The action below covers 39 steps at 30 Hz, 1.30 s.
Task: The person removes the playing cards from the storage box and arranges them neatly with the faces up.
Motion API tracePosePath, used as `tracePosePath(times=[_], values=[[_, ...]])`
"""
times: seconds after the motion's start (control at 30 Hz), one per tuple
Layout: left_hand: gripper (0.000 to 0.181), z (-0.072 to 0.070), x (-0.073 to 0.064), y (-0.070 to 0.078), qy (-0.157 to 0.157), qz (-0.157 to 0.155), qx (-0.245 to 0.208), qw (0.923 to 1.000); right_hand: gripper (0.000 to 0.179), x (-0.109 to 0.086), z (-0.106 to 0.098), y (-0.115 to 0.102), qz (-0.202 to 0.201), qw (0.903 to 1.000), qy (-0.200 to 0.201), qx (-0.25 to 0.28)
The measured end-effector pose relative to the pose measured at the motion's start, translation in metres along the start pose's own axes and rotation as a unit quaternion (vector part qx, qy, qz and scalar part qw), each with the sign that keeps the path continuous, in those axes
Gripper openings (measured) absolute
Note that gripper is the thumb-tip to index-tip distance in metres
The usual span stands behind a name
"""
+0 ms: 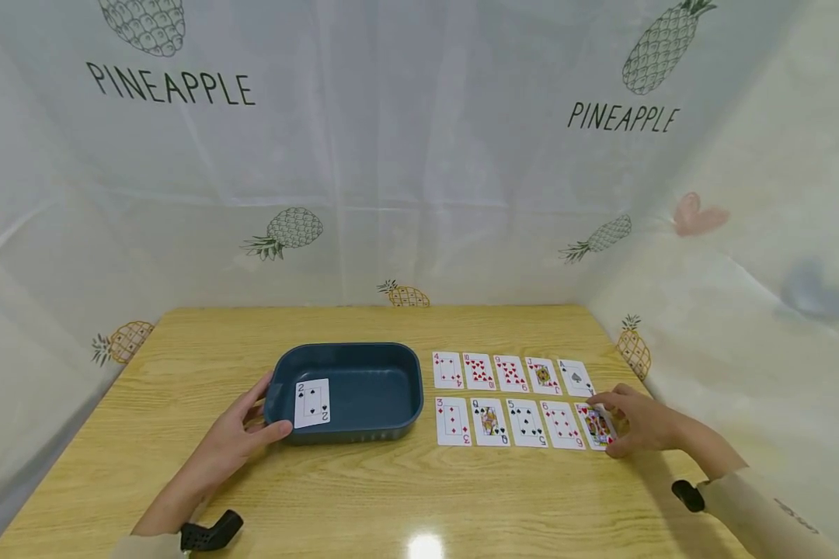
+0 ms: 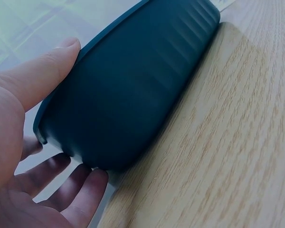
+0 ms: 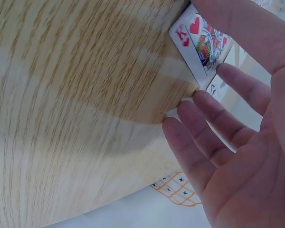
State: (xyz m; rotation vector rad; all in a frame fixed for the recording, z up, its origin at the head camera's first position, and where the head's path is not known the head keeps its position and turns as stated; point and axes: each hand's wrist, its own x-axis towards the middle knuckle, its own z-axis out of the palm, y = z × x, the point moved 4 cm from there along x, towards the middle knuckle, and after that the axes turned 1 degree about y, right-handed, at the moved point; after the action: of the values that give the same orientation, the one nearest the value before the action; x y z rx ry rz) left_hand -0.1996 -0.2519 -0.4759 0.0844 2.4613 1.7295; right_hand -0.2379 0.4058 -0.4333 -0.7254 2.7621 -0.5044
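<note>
A dark blue rectangular tub (image 1: 412, 419) stands left of centre with the two of spades (image 1: 312, 404) leaning inside its left end. My left hand (image 1: 241, 431) grips the tub's left end, its thumb at the front rim and the other fingers against the outside. At the right, the king of hearts (image 1: 594, 425) lies at the end of the nearer row of cards. My right hand (image 1: 639, 423) holds this card by its edges, index fingertip at the far edge and thumb (image 3: 256, 28) at the near one. Its other fingers stretch out beside the card.
The ace of spades (image 1: 576, 378) ends the farther row, with the jack (image 1: 544, 376), nine and others left of it. In the nearer row lie the six of diamonds (image 1: 562, 425) and several more. A printed cloth (image 1: 405, 155) hangs behind the wooden table (image 1: 363, 497).
</note>
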Motion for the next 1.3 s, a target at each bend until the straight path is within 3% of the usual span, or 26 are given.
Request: tracePosePath(times=[0.2, 0.33, 0.5, 0.63, 0.73, 0.93, 1.13, 1.3], values=[[0.1, 0.0, 0.0, -0.001, 0.0, -0.001, -0.007, 1.0, 0.081, 0.002, -0.006, -0.01, -0.009, 0.9999, -0.008, 0.005], [0.099, -0.001, 0.0, -0.001, 0.001, 0.0, -0.009, 1.0, 0.077, 0.015, -0.015, -0.033, -0.029, 0.9994, 0.011, -0.012], [0.1, -0.003, -0.001, -0.001, 0.005, -0.002, -0.004, 1.0, 0.066, 0.046, -0.027, -0.094, -0.068, 0.9934, 0.076, -0.052], [0.1, -0.003, 0.0, -0.001, 0.007, -0.006, 0.005, 0.9999, 0.065, 0.084, -0.024, -0.156, -0.105, 0.9879, 0.107, -0.039], [0.1, -0.002, 0.001, -0.002, 0.007, -0.002, -0.003, 1.0, 0.066, 0.116, -0.013, -0.203, -0.133, 0.9852, 0.108, -0.01], [0.1, 0.004, 0.003, -0.003, 0.001, 0.007, -0.018, 0.9998, 0.07, 0.182, 0.02, -0.282, -0.149, 0.9863, 0.052, 0.048], [0.099, 0.004, 0.002, -0.005, -0.004, 0.007, -0.015, 0.9999, 0.076, 0.241, 0.062, -0.322, -0.142, 0.988, 0.008, 0.06], [0.096, 0.001, 0.0, -0.005, -0.005, 0.011, -0.011, 0.9999, 0.079, 0.267, 0.089, -0.338, -0.131, 0.9892, -0.001, 0.066]])
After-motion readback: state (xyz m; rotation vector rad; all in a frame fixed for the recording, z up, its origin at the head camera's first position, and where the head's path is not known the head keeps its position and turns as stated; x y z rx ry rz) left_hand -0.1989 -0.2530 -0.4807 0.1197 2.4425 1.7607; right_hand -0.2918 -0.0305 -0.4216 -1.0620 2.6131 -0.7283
